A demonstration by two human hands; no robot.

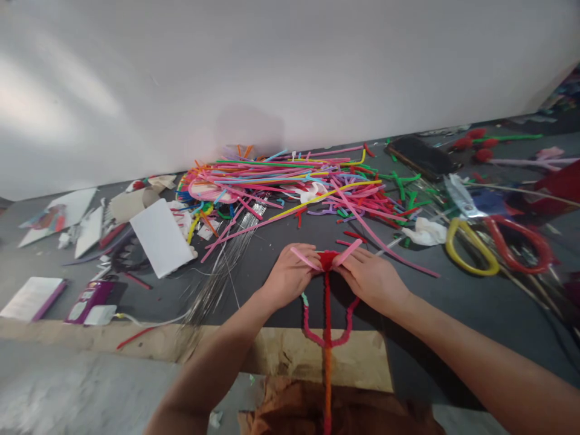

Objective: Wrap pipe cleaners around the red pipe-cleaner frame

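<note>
My left hand (pixel 287 275) and my right hand (pixel 369 278) meet at the middle of the dark table (pixel 453 314). Both pinch the top of a pipe-cleaner figure (pixel 327 302). It has a red fuzzy head, a red and orange stem running toward me, and two pink curved arms joining the stem lower down. A pink pipe cleaner end sticks out above each hand. The fingers of both hands are closed on the red head and the pink ends.
A big heap of coloured pipe cleaners (pixel 294 181) lies behind the hands. Thin wires (pixel 226 266) and white cards (pixel 161 238) lie at the left. Yellow and red scissors (pixel 493 241), a white tissue (pixel 425 231) and a black phone (pixel 421 157) lie at the right. Brown paper (pixel 290 356) covers the near edge.
</note>
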